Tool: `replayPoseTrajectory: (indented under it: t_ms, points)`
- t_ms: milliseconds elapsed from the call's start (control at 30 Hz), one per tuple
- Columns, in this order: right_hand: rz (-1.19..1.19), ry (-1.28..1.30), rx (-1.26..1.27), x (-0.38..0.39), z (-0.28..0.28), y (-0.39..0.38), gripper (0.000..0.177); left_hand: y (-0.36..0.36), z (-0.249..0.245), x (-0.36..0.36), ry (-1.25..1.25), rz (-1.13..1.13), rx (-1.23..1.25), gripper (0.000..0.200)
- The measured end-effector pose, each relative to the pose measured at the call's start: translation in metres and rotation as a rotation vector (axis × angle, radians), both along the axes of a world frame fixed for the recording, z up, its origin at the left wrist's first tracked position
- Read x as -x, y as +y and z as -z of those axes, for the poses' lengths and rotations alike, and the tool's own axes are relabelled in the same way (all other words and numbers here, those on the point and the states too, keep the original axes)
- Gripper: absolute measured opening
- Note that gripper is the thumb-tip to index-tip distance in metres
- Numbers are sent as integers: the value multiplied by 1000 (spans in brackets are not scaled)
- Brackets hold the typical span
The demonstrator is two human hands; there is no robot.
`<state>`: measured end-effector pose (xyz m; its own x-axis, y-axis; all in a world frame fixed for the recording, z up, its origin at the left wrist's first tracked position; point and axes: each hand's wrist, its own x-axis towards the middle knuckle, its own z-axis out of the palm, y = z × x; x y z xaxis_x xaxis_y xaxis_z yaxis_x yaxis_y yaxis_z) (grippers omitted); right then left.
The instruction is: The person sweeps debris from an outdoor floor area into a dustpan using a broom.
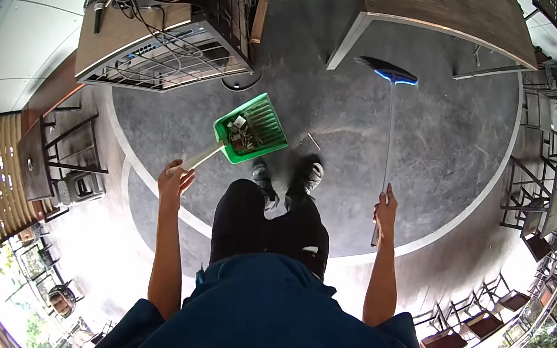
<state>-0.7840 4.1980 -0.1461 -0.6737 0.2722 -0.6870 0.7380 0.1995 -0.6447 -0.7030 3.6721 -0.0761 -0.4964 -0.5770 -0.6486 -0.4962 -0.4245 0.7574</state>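
A green dustpan with debris inside is in front of my feet, a little to the left. My left hand grips the end of its pale handle. On the right, my right hand is closed around the grey pole of a broom. The broom's blue head with dark bristles is farther forward, near the table leg. A small thin stick lies on the grey floor between the dustpan and the broom, just ahead of my right shoe.
An equipment rack topped with tangled cables and a microphone stands at the front left. A wooden table is at the front right. Chairs and tables line the right edge, and a table with a stool is at the left.
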Motion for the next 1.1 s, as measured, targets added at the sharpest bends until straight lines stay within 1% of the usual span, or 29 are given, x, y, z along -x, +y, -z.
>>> replayPoseTrajectory:
  t_ms: [167,267,400,467,533,667,767,800,833,900,1033,1100]
  points:
    - [-62,68,-55,110,49,9,44,7,-3,30,-29,7,-14,33]
    - [-4,24,16,177,80,2,42,6,6,55,-49,22,-26,33]
    - [9,26,33,268,134,-23,38,8,14,88,-133,51,-26,36]
    - [-16,73,55,310,164,-35,34,13,17,102,-178,59,-13,36]
    - [8,91,133,352,193,-43,31,16,23,113,-211,78,-4,37]
    - [-20,52,94,430,220,-78,27,18,35,125,-255,61,34,38]
    - [-105,78,73,477,239,-96,27,19,44,132,-288,23,26,38]
    - [-152,78,67,487,246,-96,27,19,46,132,-299,8,23,39]
    - [-147,60,68,496,251,-97,27,18,49,132,-317,13,23,39]
    - [-167,-7,-20,511,256,-104,31,18,53,133,-296,0,17,39]
    - [-171,-57,-66,497,249,-102,34,23,57,134,-283,-9,10,39]
    - [-181,-60,-82,471,240,-86,34,25,57,136,-267,1,5,40]
